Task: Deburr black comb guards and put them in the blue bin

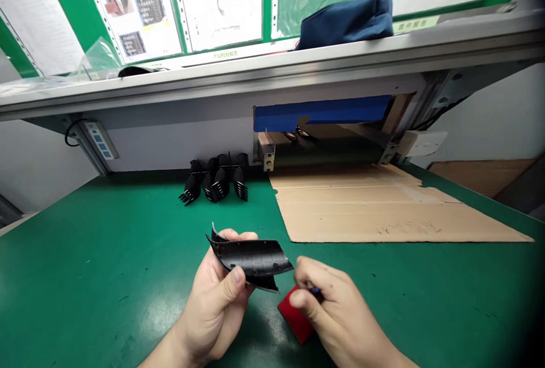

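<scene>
My left hand (223, 294) is closed on a black curved plastic part (251, 259), thumb on its near side and fingers behind. The part looks like a hollow trough with pointed ends, and a second black edge shows below it. My right hand (330, 305) is closed just to the right of the part's tip. A small dark blue end of a slim tool (315, 291) shows between its thumb and fingers; the rest is hidden. Under that hand lies a red flat block (298, 317) on the green tabletop (140, 277), partly covered by the fingers.
Several black plastic pieces with comb-like ends (219, 180) lie by the back panel. A flat cardboard sheet (349, 214) covers the back right, before an opening with a blue strip (323, 113). A shelf (238, 75) crosses above, carrying a dark blue cloth bag (347, 23).
</scene>
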Available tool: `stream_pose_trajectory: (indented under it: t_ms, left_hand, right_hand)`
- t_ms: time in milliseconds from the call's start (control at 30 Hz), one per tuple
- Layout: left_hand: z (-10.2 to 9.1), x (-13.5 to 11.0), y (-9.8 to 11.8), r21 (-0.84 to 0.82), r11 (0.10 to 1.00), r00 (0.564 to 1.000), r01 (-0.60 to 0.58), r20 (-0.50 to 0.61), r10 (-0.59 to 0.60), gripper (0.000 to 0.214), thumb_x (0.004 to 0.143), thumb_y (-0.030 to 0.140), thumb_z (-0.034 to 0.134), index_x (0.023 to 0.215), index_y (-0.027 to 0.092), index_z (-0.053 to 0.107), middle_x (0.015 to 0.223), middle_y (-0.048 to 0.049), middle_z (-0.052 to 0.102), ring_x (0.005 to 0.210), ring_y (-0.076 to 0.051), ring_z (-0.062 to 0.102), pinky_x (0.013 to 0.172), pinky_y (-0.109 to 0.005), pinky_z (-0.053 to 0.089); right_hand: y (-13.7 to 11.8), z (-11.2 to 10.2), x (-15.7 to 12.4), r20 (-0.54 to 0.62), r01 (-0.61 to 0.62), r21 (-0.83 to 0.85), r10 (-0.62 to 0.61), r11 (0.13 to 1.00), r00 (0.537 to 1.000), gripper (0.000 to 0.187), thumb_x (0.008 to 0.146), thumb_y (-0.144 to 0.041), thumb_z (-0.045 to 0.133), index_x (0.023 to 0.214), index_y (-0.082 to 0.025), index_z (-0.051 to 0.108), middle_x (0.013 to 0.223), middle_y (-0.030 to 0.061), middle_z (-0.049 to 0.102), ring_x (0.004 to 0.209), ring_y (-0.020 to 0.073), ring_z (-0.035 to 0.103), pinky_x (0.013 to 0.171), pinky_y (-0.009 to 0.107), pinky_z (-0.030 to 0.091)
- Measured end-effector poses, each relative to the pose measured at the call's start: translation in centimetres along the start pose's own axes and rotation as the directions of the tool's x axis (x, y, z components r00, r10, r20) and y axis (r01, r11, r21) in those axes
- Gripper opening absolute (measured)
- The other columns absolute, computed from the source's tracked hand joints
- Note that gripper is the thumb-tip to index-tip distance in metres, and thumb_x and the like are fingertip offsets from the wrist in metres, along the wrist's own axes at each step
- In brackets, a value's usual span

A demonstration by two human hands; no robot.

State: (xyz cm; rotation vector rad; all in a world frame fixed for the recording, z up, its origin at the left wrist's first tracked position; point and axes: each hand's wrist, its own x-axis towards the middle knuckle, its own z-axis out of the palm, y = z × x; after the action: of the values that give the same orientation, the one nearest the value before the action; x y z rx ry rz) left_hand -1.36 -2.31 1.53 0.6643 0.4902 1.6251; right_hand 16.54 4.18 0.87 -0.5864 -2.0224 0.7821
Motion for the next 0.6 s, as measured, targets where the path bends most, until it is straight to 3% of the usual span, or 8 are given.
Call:
stream_pose_trajectory:
  t_ms: [100,167,233,300,433,533,567,600]
  left_hand:
    - [0.1,0.4,-0.1,0.015,0.999,0.997,0.038,-0.061,-0.037,0.034,0.087,0.018,0.062,0.118,0.027,0.051,0.126,-0.0059,0.055,0.111,-0.021,0.056,0.090,-0.031,0.045]
    - [0.2,0.4,-0.5,0.003,0.997,0.995,0.071,-0.067,-0.071,0.036,0.086,0.016,0.062,0.119,0.024,0.050,0.124,-0.0078,0.056,0.109,-0.019,0.057,0.090,-0.030,0.044]
    - [0.3,0.3,-1.2,-0.038,0.995,0.994,0.089,-0.061,-0.091,0.035,0.085,0.014,0.063,0.117,0.022,0.050,0.123,-0.0080,0.057,0.109,-0.018,0.057,0.093,-0.031,0.043]
    - [0.2,0.0,-1.9,-0.091,0.992,0.993,0.090,-0.063,-0.096,0.034,0.084,0.013,0.065,0.114,0.021,0.052,0.124,-0.0078,0.057,0.116,-0.019,0.054,0.099,-0.032,0.039]
    - [-0.6,0.4,-2.3,-0.075,0.991,0.992,0.109,-0.060,-0.113,0.044,0.082,0.017,0.068,0.121,0.019,0.048,0.133,-0.0114,0.052,0.126,-0.021,0.047,0.111,-0.036,0.028]
    - [-0.7,1.5,-0.3,0.248,0.969,0.998,-0.020,-0.048,0.033,0.064,0.081,0.024,0.068,0.136,0.023,0.035,0.141,-0.0127,0.044,0.130,-0.025,0.042,0.112,-0.043,0.028]
    - [-0.4,1.8,0.9,0.439,0.892,0.990,-0.106,-0.037,0.136,0.068,0.080,0.026,0.069,0.138,0.026,0.033,0.142,-0.0110,0.043,0.132,-0.025,0.040,0.112,-0.043,0.028]
    - [0.0,2.0,2.2,0.637,0.748,0.971,-0.186,0.002,0.240,0.067,0.080,0.028,0.069,0.138,0.028,0.035,0.142,-0.0086,0.043,0.132,-0.025,0.038,0.112,-0.043,0.028]
  right_hand:
    - [0.2,-0.8,0.0,-0.147,0.130,-0.116,-0.146,0.985,0.978,0.040,0.102,-0.060,0.055,0.100,-0.020,0.053,0.091,0.0030,0.049,0.062,0.0163,0.044,0.057,0.025,0.039]
    - [0.1,-0.9,0.0,-0.086,0.176,-0.160,-0.192,0.971,0.978,0.037,0.102,-0.056,0.057,0.118,-0.023,0.050,0.116,0.0077,0.045,0.072,0.0174,0.051,0.061,0.026,0.044]
    - [-0.2,-0.5,0.0,0.007,0.163,-0.136,-0.163,0.977,0.987,0.030,0.105,-0.052,0.052,0.116,-0.025,0.052,0.126,0.0075,0.040,0.086,0.0196,0.054,0.065,0.025,0.047]
    - [-0.4,0.2,0.0,0.051,0.138,-0.074,-0.135,0.988,0.990,0.023,0.108,-0.046,0.046,0.106,-0.024,0.055,0.121,0.0053,0.044,0.096,0.0207,0.053,0.072,0.025,0.047]
    - [-0.1,0.5,0.0,0.063,0.072,0.017,-0.073,0.997,0.995,0.024,0.108,-0.037,0.044,0.092,-0.022,0.054,0.099,0.0013,0.053,0.082,0.0177,0.055,0.075,0.023,0.045]
    - [0.7,-0.3,-0.3,0.060,0.087,-0.061,-0.083,0.994,0.995,0.025,0.107,-0.038,0.044,0.090,-0.022,0.055,0.092,0.0004,0.054,0.075,0.0169,0.055,0.068,0.021,0.045]
    - [0.9,-0.6,-0.4,0.071,0.129,-0.103,-0.122,0.986,0.990,0.026,0.107,-0.040,0.045,0.090,-0.023,0.056,0.093,0.0007,0.055,0.076,0.0174,0.057,0.068,0.021,0.046]
    - [1.1,-0.7,-0.4,0.066,0.175,-0.153,-0.166,0.973,0.984,0.029,0.107,-0.043,0.045,0.090,-0.023,0.057,0.094,0.0009,0.056,0.079,0.0178,0.058,0.067,0.020,0.047]
